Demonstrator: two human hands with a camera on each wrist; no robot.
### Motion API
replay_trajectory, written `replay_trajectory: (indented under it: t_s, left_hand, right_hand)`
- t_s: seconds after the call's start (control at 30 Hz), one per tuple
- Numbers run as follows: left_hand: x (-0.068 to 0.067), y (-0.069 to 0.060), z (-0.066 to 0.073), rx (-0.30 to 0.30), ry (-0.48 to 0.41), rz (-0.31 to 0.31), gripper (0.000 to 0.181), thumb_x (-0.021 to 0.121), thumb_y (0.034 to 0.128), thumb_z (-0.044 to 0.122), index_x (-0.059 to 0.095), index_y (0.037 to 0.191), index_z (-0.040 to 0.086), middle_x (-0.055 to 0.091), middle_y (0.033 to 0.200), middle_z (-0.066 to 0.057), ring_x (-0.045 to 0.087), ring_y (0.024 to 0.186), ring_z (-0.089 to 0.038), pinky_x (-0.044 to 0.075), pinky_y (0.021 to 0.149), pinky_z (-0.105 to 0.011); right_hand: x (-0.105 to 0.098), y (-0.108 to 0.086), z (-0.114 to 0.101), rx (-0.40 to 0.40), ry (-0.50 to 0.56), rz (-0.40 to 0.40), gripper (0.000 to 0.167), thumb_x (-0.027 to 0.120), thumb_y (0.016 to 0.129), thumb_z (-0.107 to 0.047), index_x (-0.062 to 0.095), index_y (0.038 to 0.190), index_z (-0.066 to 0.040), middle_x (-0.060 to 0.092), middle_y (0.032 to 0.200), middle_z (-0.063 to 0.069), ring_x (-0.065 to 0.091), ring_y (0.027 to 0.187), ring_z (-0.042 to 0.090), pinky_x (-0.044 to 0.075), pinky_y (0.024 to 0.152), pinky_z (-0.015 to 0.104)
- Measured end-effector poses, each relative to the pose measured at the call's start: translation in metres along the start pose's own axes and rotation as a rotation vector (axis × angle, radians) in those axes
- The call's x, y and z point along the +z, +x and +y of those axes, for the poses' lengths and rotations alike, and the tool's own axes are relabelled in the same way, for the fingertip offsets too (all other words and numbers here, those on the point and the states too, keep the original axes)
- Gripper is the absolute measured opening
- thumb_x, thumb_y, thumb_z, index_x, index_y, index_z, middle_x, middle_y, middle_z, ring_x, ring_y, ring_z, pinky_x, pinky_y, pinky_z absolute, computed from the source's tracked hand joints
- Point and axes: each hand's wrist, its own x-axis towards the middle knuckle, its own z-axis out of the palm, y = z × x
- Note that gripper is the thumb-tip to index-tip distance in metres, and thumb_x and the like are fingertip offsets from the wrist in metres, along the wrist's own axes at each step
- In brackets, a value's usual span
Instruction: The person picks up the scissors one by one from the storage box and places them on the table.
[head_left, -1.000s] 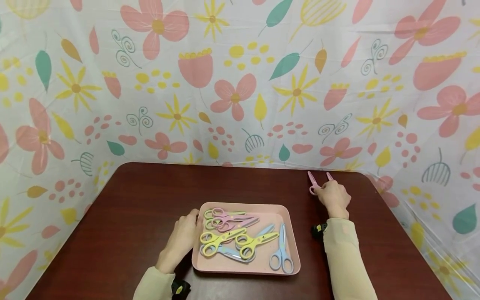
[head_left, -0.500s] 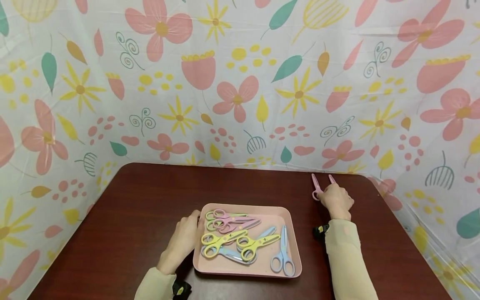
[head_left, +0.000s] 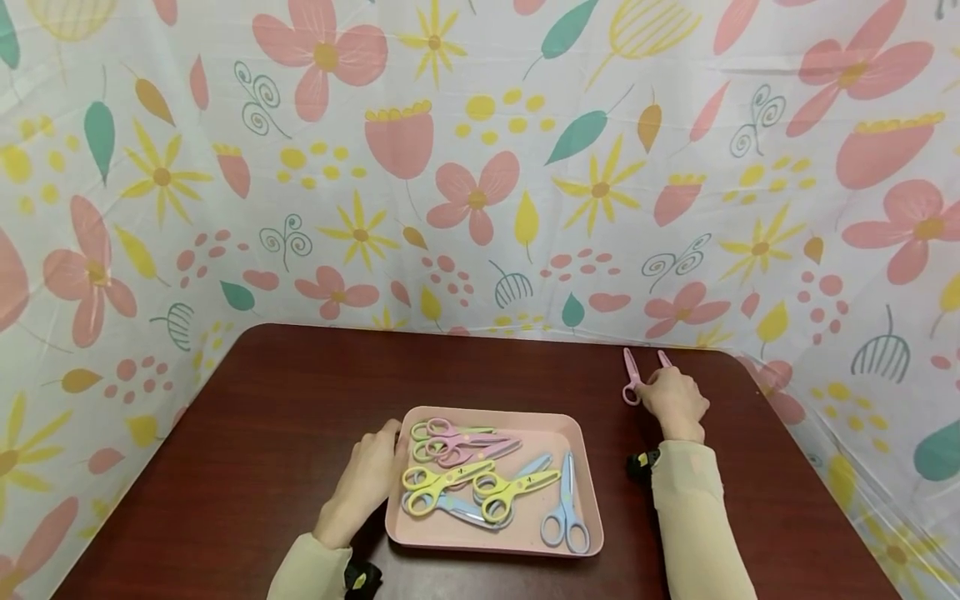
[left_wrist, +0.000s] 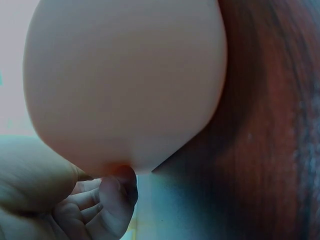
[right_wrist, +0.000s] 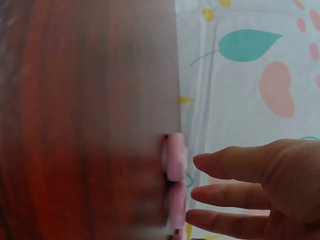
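Observation:
Within the pink tray [head_left: 583, 492] lie several scissors: yellow scissors [head_left: 525, 483], blue scissors [head_left: 567, 508], pink ones and green handles. My left hand [head_left: 363, 483] grips the tray's left rim; in the left wrist view the fingers of that hand [left_wrist: 102, 207] bend against the tray wall [left_wrist: 125, 90]. At the back right, my right hand [head_left: 675, 404] is beside pink scissors [head_left: 632, 371], and a second pink tip [head_left: 663, 358] shows past its fingers. The right wrist view has the hand [right_wrist: 250, 185] with spread fingers close to the pink handles [right_wrist: 176, 157]; contact cannot be told.
The dark red-brown table [head_left: 315, 375] has its back edge against a flower-patterned curtain [head_left: 480, 275]. Black straps with cameras sit at both wrists.
The head view has shifted slightly. The handle of the left pink scissors sits a little nearer to me; my right hand is almost in the same place, and the left hand stays at the tray.

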Motion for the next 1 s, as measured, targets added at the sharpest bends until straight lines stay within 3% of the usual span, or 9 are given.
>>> replay_trajectory:
  t_s: [0.2, 0.4, 0.57, 0.8, 1.0]
  left_hand:
    - [-0.001, 0.002, 0.002, 0.005, -0.008, -0.01, 0.024, 0.053, 0.1006, 0.016, 0.059, 0.115, -0.002, 0.057, 0.07, -0.007, 0.057, 0.061, -0.02, 0.044, 0.054, -0.036]
    - [-0.001, 0.001, 0.002, -0.006, -0.011, -0.016, 0.025, 0.053, 0.1003, 0.015, 0.059, 0.117, -0.003, 0.056, 0.069, -0.006, 0.056, 0.06, -0.019, 0.043, 0.054, -0.035]
    - [-0.001, 0.0, 0.002, -0.003, -0.011, -0.01, 0.024, 0.053, 0.1, 0.015, 0.059, 0.116, -0.003, 0.058, 0.07, -0.008, 0.058, 0.062, -0.02, 0.044, 0.054, -0.036]
    - [-0.001, 0.001, 0.001, 0.006, -0.01, -0.006, 0.026, 0.054, 0.1001, 0.015, 0.06, 0.117, -0.004, 0.064, 0.081, -0.015, 0.064, 0.069, -0.026, 0.047, 0.056, -0.037]
    - [-0.001, 0.001, 0.001, 0.002, 0.0, 0.006, 0.024, 0.054, 0.0996, 0.015, 0.06, 0.115, -0.003, 0.065, 0.082, -0.016, 0.065, 0.071, -0.029, 0.048, 0.056, -0.04]
  right_hand:
    - [-0.016, -0.005, -0.007, -0.041, 0.009, -0.013, 0.039, 0.062, 0.092, -0.036, 0.067, 0.111, -0.002, 0.059, 0.114, 0.031, 0.052, 0.103, 0.051, 0.033, 0.077, 0.07]
    - [-0.033, -0.015, -0.012, -0.074, 0.033, -0.006, 0.033, 0.058, 0.094, -0.028, 0.065, 0.113, -0.002, 0.059, 0.111, 0.028, 0.051, 0.099, 0.05, 0.026, 0.079, 0.072]
    - [-0.044, -0.024, -0.018, -0.122, 0.041, -0.013, 0.04, 0.056, 0.095, -0.031, 0.06, 0.123, -0.001, 0.057, 0.119, 0.028, 0.05, 0.104, 0.052, 0.026, 0.08, 0.071]
    - [-0.056, -0.036, -0.033, -0.271, 0.061, 0.11, 0.038, 0.056, 0.096, -0.032, 0.064, 0.121, -0.005, 0.063, 0.115, 0.025, 0.055, 0.103, 0.05, 0.034, 0.077, 0.069]
    - [-0.063, -0.047, -0.047, -0.372, 0.098, 0.15, 0.042, 0.057, 0.097, -0.041, 0.067, 0.118, -0.006, 0.066, 0.108, 0.023, 0.059, 0.097, 0.043, 0.04, 0.071, 0.062]
